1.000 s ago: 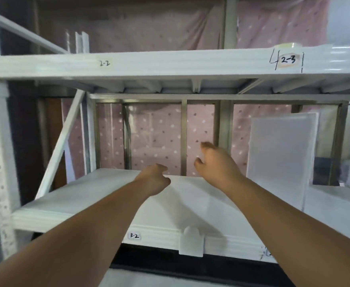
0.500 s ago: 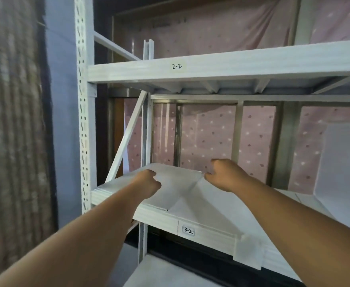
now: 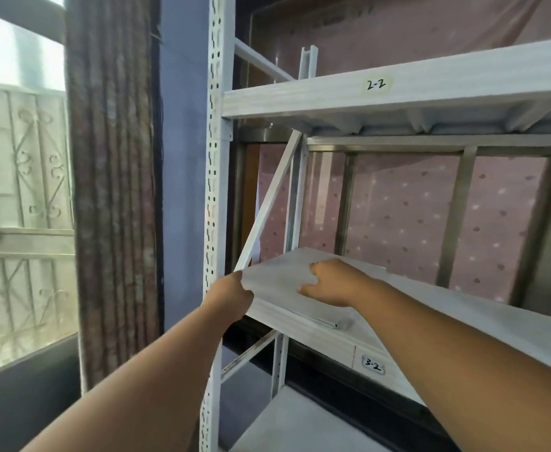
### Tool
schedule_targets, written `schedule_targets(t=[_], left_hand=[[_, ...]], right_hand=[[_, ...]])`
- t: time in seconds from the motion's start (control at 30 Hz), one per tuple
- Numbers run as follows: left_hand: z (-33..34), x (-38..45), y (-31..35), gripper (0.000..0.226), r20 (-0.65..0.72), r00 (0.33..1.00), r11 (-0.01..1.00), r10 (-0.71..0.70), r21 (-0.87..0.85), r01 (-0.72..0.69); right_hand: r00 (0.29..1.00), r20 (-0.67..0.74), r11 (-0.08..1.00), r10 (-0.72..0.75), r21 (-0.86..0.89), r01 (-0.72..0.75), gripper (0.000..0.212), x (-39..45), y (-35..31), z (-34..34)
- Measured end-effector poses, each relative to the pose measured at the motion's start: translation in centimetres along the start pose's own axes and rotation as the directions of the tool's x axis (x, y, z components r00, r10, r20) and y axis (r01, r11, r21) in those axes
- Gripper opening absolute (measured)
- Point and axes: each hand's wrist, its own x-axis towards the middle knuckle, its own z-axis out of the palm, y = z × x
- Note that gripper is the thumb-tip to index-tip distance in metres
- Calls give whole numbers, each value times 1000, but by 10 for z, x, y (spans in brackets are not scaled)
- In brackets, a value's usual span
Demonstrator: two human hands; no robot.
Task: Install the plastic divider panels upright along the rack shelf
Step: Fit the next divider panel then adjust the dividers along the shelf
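A flat white divider panel [image 3: 280,282] lies at the left end of the rack shelf [image 3: 463,308], beside the perforated white upright [image 3: 213,203]; its left corner overhangs the shelf edge. The left hand [image 3: 230,298] pinches that corner, fingers closed on the panel though the fingertips are hidden beneath it; the right hand [image 3: 336,283] rests on top, fingers curled, whether they grip cannot be told. The shelf runs out of frame on the right; a label reading 3-2 [image 3: 373,366] sits on its front edge, partly behind the right forearm.
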Motion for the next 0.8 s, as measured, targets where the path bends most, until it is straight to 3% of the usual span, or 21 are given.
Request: schedule_targets(t=[0.23,0.4,0.57,0.8], left_hand=[[5,-4,-19,65,-9,1000,997,3,-77,-3],[7,2,-32,63,43,998,998,-45,-30,46],[12,7,-41,56,68,995,997,-72,-10,73],[25,1,-33,50,60,988,974,-144,-170,152]], right_hand=[[997,82,1000,15,20,-17,84,25,-25,29],[992,118,995,34,84,-44,91,35,-24,47],[995,100,1000,15,-8,-15,78,40,-25,51],[998,0,992,-60,-109,59,47,35,-30,51]])
